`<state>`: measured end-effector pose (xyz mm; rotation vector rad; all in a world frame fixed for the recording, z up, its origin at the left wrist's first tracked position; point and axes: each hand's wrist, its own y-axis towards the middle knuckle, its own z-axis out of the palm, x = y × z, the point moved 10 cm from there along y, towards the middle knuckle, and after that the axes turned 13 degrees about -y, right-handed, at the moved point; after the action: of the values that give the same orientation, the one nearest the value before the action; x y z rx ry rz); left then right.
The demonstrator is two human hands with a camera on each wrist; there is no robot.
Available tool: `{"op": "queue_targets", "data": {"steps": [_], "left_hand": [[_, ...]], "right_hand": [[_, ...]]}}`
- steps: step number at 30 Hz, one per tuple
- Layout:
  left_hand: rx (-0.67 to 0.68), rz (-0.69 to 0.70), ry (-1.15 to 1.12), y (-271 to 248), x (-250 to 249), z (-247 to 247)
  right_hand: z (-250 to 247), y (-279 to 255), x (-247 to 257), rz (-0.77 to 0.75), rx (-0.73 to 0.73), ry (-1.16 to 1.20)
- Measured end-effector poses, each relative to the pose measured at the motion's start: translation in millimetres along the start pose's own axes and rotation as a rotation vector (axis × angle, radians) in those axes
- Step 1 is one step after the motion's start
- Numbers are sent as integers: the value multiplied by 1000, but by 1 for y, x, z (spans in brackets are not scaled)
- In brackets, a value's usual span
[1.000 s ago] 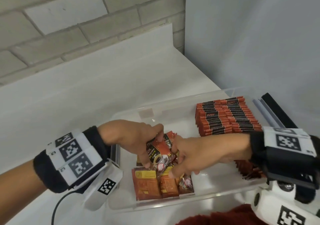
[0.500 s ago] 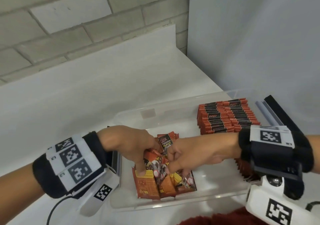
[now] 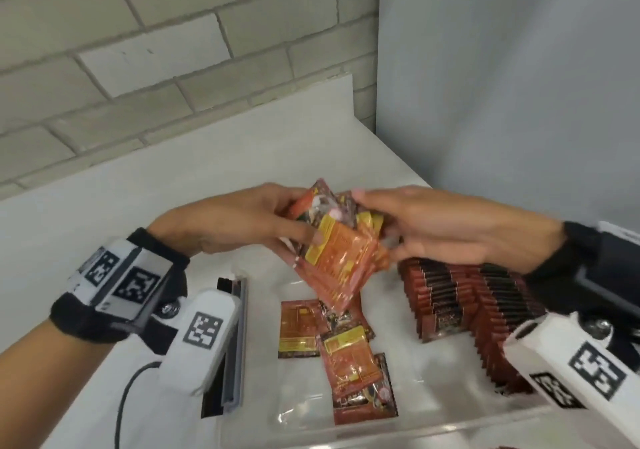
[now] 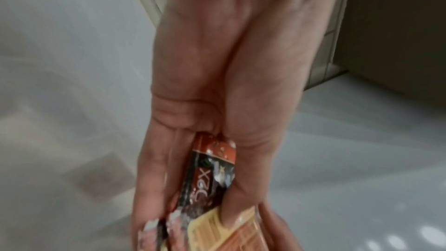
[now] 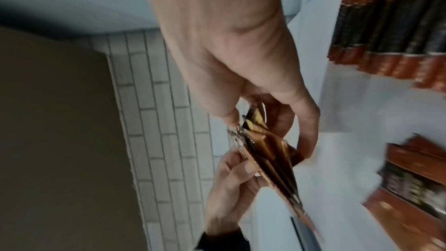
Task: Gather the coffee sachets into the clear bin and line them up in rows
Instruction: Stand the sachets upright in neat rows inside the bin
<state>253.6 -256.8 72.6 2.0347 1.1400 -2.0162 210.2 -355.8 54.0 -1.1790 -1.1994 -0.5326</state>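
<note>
Both hands hold one bunch of orange-red coffee sachets (image 3: 341, 261) in the air above the clear bin (image 3: 408, 429). My left hand (image 3: 277, 230) pinches the bunch from the left, thumb on top. My right hand (image 3: 408, 227) grips it from the right. The left wrist view shows the sachets (image 4: 212, 175) between thumb and fingers; the right wrist view shows the bunch (image 5: 267, 150) edge-on. Several loose sachets (image 3: 346, 355) lie flat on the bin floor. Rows of upright sachets (image 3: 464, 296) stand at the bin's right side.
The bin sits on a white counter (image 3: 138, 185) in a corner, with a brick wall (image 3: 156, 50) behind and a grey panel (image 3: 502, 85) on the right. A grey-black latch (image 3: 235, 344) stands on the bin's left rim.
Both hands have lifted a bunch of sachets up out of the loose pile on the bin floor. A few sachets stay lying there.
</note>
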Motion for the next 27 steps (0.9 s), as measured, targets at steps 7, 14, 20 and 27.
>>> {"op": "queue_targets", "data": {"steps": [7, 14, 20, 27], "left_hand": [[-243, 155, -305, 28, -33, -15], [2, 121, -695, 47, -30, 18], [20, 154, -882, 56, -20, 26], [-189, 410, -945, 53, -28, 5]], "right_hand": [[-58, 1, 18, -168, -335, 127], [-67, 3, 29, -286, -321, -30], [-73, 1, 29, -363, -402, -161], [-93, 1, 12, -254, -656, -189]]}}
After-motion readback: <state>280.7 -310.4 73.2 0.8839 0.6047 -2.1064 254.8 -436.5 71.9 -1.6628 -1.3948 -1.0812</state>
